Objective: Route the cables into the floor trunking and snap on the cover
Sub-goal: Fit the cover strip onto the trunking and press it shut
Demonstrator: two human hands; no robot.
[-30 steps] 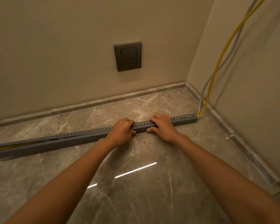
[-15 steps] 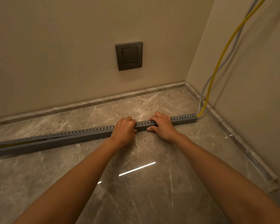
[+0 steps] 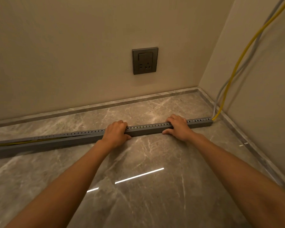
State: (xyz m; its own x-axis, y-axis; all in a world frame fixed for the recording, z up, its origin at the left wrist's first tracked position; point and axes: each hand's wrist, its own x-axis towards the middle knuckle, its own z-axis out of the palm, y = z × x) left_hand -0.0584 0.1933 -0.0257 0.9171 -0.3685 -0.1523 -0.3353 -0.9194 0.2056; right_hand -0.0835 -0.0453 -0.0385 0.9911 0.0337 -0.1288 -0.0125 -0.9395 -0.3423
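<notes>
Palms down, my left hand (image 3: 116, 132) curls over the grey cover (image 3: 148, 127) and my right hand (image 3: 178, 127) presses it flat onto the floor trunking (image 3: 56, 143). Leftward it gapes over the yellow cable (image 3: 21, 142), so I should press along there.

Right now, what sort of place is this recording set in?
Probably a corner of a finished indoor room, home or office I can't tell. Polished marble-look floor tiles with a matching skirting, a dark wall socket on a painted wall, and grey floor trunking fed by a yellow cable.
</notes>
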